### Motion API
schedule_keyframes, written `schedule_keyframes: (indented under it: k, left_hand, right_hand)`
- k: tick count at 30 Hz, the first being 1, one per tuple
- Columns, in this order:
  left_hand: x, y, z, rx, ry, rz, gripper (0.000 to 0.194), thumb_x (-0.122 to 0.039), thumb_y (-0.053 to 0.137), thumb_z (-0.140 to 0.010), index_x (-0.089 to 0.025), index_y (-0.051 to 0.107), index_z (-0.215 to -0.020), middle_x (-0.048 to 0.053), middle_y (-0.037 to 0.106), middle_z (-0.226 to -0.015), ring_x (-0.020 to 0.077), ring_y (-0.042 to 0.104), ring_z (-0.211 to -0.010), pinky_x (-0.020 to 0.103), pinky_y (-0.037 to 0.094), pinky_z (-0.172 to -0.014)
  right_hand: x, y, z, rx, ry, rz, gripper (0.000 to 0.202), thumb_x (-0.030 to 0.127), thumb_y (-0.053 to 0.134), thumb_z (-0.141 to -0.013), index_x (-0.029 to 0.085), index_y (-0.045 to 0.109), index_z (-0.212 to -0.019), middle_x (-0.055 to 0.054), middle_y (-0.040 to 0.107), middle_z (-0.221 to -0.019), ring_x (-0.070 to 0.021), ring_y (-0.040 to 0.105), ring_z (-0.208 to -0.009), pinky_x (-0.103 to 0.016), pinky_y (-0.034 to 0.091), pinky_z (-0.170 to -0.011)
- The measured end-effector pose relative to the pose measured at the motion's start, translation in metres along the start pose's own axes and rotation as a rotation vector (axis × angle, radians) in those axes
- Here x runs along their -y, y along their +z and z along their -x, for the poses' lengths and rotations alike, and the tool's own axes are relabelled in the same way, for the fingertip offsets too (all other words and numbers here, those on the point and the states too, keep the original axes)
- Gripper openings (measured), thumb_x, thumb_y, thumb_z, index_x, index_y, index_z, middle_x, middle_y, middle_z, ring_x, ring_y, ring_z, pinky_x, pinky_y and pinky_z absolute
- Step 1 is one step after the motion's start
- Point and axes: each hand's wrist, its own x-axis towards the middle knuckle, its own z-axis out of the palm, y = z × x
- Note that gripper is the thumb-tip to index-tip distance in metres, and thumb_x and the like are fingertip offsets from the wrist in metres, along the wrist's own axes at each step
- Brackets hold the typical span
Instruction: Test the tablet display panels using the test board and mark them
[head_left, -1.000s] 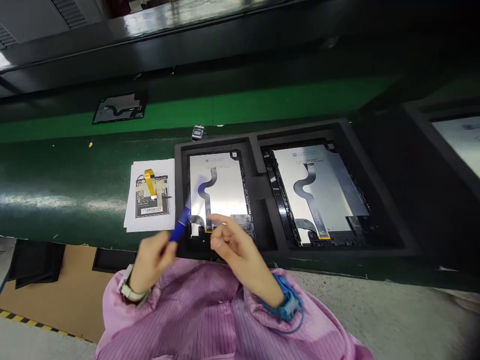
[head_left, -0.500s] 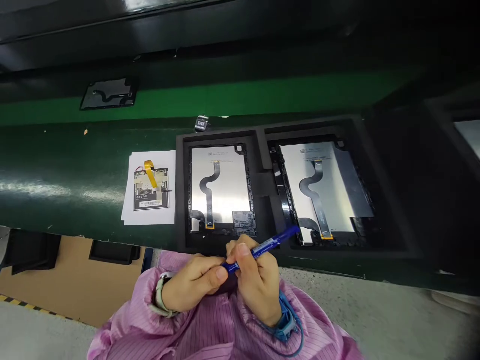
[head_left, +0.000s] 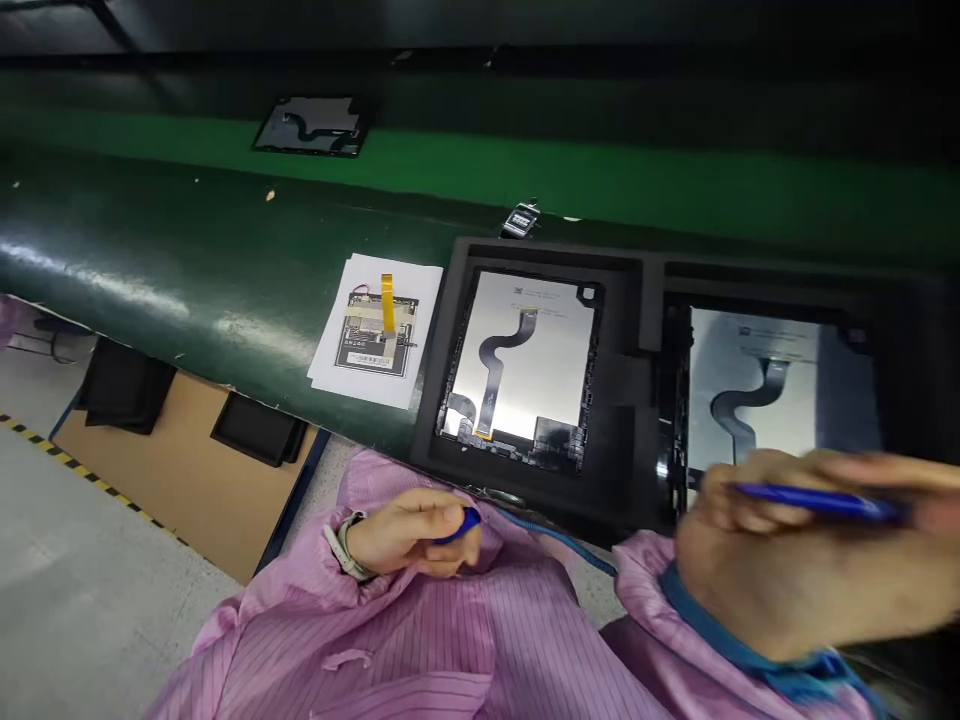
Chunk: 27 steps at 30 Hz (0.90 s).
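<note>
My left hand (head_left: pixel 416 532) is closed on a small blue pen cap (head_left: pixel 460 526) in front of my chest. At the lower right, my right hand (head_left: pixel 810 560) is blurred by motion and grips the blue pen (head_left: pixel 817 499). It hovers over the lower part of the right opened tablet (head_left: pixel 787 390). The left opened tablet (head_left: pixel 517 365), silver with a curved black flat cable, lies in its compartment of the black foam tray (head_left: pixel 649 310).
White paper sheets (head_left: pixel 326 365) bear a small electronic module (head_left: pixel 375 350) left of the tray. A small black part (head_left: pixel 520 220) lies behind the tray. Another panel (head_left: pixel 311 126) rests on the green strip farther back. Black trays (head_left: pixel 259 428) are on cardboard at lower left.
My hands have come apart, and the cap has left the pen. My right hand has moved right with the pen; my left keeps the cap. The whole view has shifted toward the left.
</note>
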Motion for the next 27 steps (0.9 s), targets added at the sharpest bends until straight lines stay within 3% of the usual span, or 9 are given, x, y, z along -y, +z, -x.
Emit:
schedule_keyframes:
  k: [4, 7, 9, 12, 18, 27]
  left_hand:
    - [0.01, 0.008, -0.007, -0.098, 0.253, -0.455, 0.049, -0.058, 0.052, -0.1, -0.012, 0.067, -0.105, -0.005, 0.046, -0.058, 0.0081, 0.041, -0.049, 0.023, 0.036, -0.052]
    - [0.016, 0.014, -0.014, -0.126, 0.36, -0.719, 0.049, -0.055, 0.044, -0.104, -0.014, 0.069, -0.112, 0.001, 0.06, -0.071, 0.0113, 0.054, -0.06, 0.025, 0.045, -0.063]
    - [0.018, 0.014, -0.017, -0.123, 0.422, -0.817, 0.048, -0.054, 0.042, -0.105, -0.015, 0.07, -0.11, 0.009, 0.072, -0.091, 0.0163, 0.066, -0.081, 0.028, 0.051, -0.079]
    - [0.021, 0.012, -0.019, -0.107, 0.47, -0.849, 0.043, -0.049, 0.044, -0.105, -0.014, 0.07, -0.107, 0.012, 0.075, -0.104, 0.0197, 0.069, -0.1, 0.029, 0.051, -0.091]
    - [0.02, 0.008, -0.021, -0.121, 0.443, -0.895, 0.046, -0.05, 0.042, -0.106, -0.014, 0.07, -0.102, 0.011, 0.074, -0.097, 0.0185, 0.068, -0.092, 0.029, 0.051, -0.088]
    - [0.021, 0.005, -0.024, -0.124, 0.359, -0.881, 0.046, -0.051, 0.04, -0.106, -0.016, 0.07, -0.102, 0.011, 0.074, -0.1, 0.0194, 0.066, -0.094, 0.031, 0.048, -0.089]
  right_hand:
    - [-0.013, 0.019, 0.004, -0.033, -0.035, 0.122, 0.029, 0.049, 0.066, -0.086, 0.021, 0.062, -0.089, -0.002, 0.064, -0.079, -0.0172, 0.063, -0.076, -0.031, 0.052, -0.069]
    - [-0.029, 0.036, 0.008, -0.073, -0.047, 0.195, 0.023, 0.042, 0.067, -0.084, 0.02, 0.063, -0.09, -0.003, 0.067, -0.084, -0.0169, 0.065, -0.078, -0.031, 0.054, -0.072]
    - [-0.039, 0.038, 0.007, -0.13, -0.045, 0.221, 0.018, 0.036, 0.067, -0.083, 0.02, 0.063, -0.09, -0.002, 0.067, -0.083, -0.0157, 0.066, -0.076, -0.03, 0.053, -0.07]
    - [-0.047, 0.035, 0.003, -0.173, 0.005, 0.206, 0.017, 0.032, 0.065, -0.079, 0.021, 0.056, -0.087, 0.002, 0.064, -0.072, -0.0139, 0.063, -0.064, -0.027, 0.05, -0.062]
    - [-0.045, 0.034, 0.002, -0.122, 0.054, 0.307, 0.032, 0.034, 0.06, -0.087, 0.022, 0.041, -0.064, 0.005, 0.052, -0.054, -0.0093, 0.05, -0.051, -0.023, 0.04, -0.054]
    - [-0.04, 0.038, -0.004, -0.013, 0.043, 0.285, 0.039, 0.042, 0.06, -0.092, 0.021, 0.042, -0.064, 0.004, 0.052, -0.057, -0.0086, 0.047, -0.053, -0.023, 0.04, -0.058]
